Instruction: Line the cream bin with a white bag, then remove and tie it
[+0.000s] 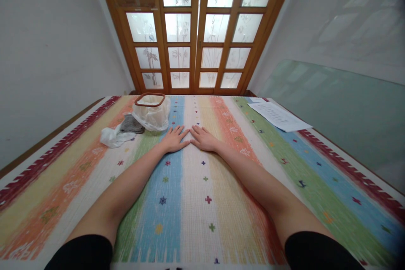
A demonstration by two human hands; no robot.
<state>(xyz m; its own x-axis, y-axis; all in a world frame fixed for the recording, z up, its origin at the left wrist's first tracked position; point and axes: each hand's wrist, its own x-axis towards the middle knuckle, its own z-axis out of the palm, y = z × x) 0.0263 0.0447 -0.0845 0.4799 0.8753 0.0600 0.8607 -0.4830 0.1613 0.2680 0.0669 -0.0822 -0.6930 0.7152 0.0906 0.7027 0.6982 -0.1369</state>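
Note:
Both arms reach forward over a table covered by a striped cloth (193, 185). My left hand (174, 139) lies flat, palm down, with its fingers spread on the cloth. Beside it, my right hand (203, 138) rests the same way, and the fingertips of the two hands meet or nearly meet. Neither hand holds anything. Just beyond my left hand stands a small bin (151, 100) with a brown rim and a whitish plastic bag in it. Against the bin lie a folded grey cloth (132, 124) and a crumpled white plastic bag (115, 137).
Printed paper sheets (278, 115) lie at the far right of the table. A pale green glass-like panel (341, 114) leans along the right wall. Beyond the table's far edge is a wooden door (194, 29) with frosted panes. A white wall (60, 50) stands to the left.

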